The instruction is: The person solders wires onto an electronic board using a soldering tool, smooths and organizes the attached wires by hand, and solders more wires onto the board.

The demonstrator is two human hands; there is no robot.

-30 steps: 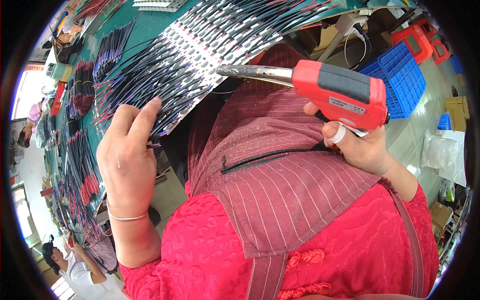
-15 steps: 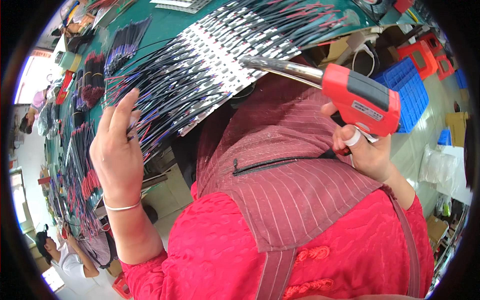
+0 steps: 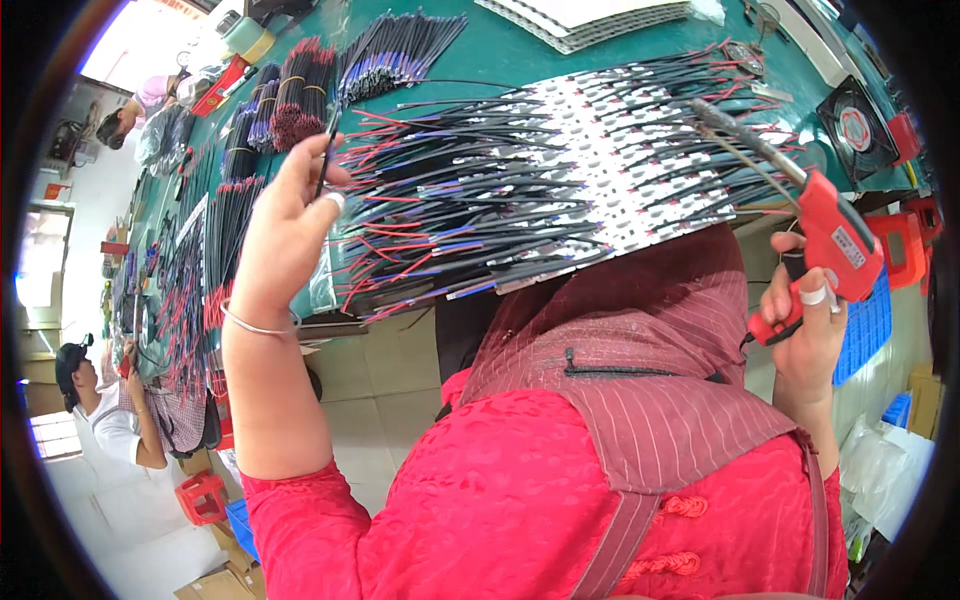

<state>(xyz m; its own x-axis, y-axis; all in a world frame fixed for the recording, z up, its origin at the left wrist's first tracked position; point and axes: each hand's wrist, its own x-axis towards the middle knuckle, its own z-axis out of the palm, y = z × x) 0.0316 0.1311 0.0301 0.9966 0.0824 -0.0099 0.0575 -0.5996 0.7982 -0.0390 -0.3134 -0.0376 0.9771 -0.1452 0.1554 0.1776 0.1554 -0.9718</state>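
My left hand [image 3: 285, 215] is raised at the left end of the wires, thumb and fingers pinched on a thin black wire [image 3: 328, 150]. My right hand [image 3: 808, 315] grips a red and black soldering gun [image 3: 838, 235] by its handle. The gun's metal tip points far left, over the right-hand wires of a white perforated board [image 3: 622, 205]; whether it touches them I cannot tell. Rows of black wires [image 3: 480, 215] with red and blue ends stick out from both sides of this board. A white wrap covers part of a finger on the right hand.
Bundled wires with red ends [image 3: 303, 95] and a loose wire pile [image 3: 400, 55] lie on the green table [image 3: 520, 55]. More white boards [image 3: 590, 25] are stacked at the back. A small fan [image 3: 855, 130] stands far right; a blue crate [image 3: 865, 330] sits below. Another person [image 3: 120, 410] works at left.
The view has shifted, so the board now appears farther right. The gun's tip has gone from the board's middle to over its right-hand wires. My left hand now pinches a wire near the bundles.
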